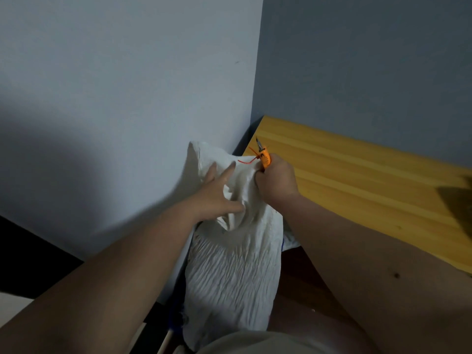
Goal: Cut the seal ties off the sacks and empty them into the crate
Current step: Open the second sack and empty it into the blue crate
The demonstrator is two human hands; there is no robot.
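By a pale corner wall [127,85] and yellow wooden table [357,180], the left hand [217,198] pressed the white sack [235,272] with fingers spread wide; the right hand [277,181] gripped orange cutters [264,155] beside the red tie [249,159].

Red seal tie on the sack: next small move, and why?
Probably pull the red seal tie clear of the white sack and drop it. It looks loose, sticking out beside the orange-handled cutter gripped in the right hand. The left hand lies spread on the bunched neck, fingers open. Whether the tie is fully cut cannot be told.
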